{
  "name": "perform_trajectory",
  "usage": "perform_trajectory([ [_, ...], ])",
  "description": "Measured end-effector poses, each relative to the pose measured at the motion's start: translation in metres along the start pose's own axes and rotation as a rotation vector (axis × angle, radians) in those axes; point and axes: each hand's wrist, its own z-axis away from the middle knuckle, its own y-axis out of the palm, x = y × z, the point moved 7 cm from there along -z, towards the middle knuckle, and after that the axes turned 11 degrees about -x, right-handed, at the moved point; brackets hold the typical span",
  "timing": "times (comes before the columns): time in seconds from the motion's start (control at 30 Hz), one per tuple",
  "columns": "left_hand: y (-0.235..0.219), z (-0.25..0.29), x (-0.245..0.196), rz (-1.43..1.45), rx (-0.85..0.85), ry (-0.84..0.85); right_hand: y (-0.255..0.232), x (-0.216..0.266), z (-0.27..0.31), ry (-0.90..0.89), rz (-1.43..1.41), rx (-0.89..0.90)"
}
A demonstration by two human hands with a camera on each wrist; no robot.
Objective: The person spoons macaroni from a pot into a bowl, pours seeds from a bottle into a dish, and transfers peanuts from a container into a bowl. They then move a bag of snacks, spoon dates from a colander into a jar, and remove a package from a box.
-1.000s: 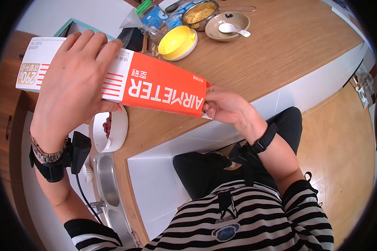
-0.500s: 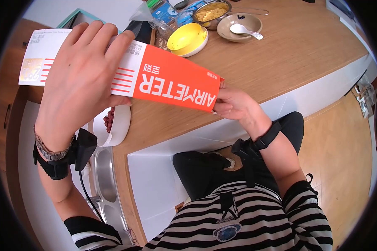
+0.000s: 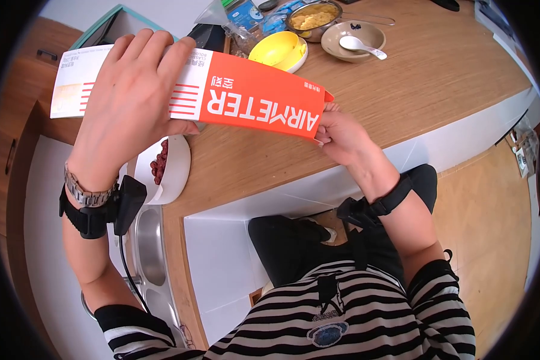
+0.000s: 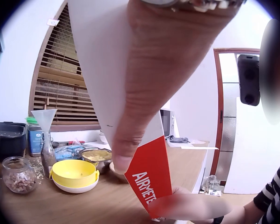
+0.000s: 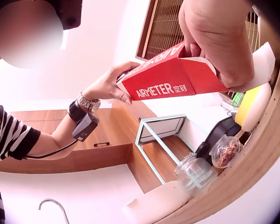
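Note:
A long red and white cardboard box (image 3: 252,90) printed "AIRMETER" is held up above the counter, lying nearly level. My left hand (image 3: 132,99) grips its white part from above, the thumb along the near side. At the red end, my right hand (image 3: 345,135) has curled fingers at the opened end. The right wrist view shows loose flaps (image 5: 203,77) there, with the right hand (image 5: 219,37) reaching in at the opening. What lies inside the box is hidden.
On the wooden counter (image 3: 264,162) stand a yellow bowl (image 3: 276,51), a pan of yellow food (image 3: 313,18), a beige bowl (image 3: 354,30) with a white spoon (image 3: 363,47), and a white bowl (image 3: 177,174) of dark red pieces. A sink (image 3: 150,246) lies nearer, left.
The box and both hands have shifted right and slightly up in the head view. The box's red end has tilted up toward level. My right fingers stay at that end.

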Motion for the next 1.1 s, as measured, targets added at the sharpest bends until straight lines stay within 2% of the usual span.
perform_trajectory([
  [0.13,0.003,0.011,-0.001,0.015,-0.012,-0.025,-0.005,0.006,0.002,-0.07,0.091,-0.06],
  [0.3,0.014,0.022,-0.002,0.092,0.033,-0.103,-0.023,0.01,0.001,-0.076,0.166,-0.111],
  [0.4,0.017,0.022,-0.001,0.081,0.043,-0.075,-0.033,0.012,0.0,-0.061,0.199,-0.115],
  [0.57,0.027,0.033,-0.004,0.072,0.095,-0.149,-0.085,0.018,0.004,-0.055,0.185,-0.1],
  [0.67,0.049,0.03,0.015,0.094,0.149,-0.205,-0.108,0.042,-0.01,-0.002,0.233,-0.174],
  [0.73,0.053,0.033,0.018,0.193,0.102,-0.252,-0.117,0.055,-0.009,0.017,0.31,-0.205],
  [0.9,0.075,0.045,0.03,0.334,0.161,-0.304,-0.123,0.087,-0.011,0.034,0.587,-0.255],
  [1.07,0.089,0.059,0.043,0.401,0.22,-0.388,-0.102,0.106,-0.003,0.089,0.728,-0.305],
  [1.1,0.096,0.057,0.037,0.468,0.272,-0.41,-0.104,0.113,0.0,0.084,0.949,-0.398],
])
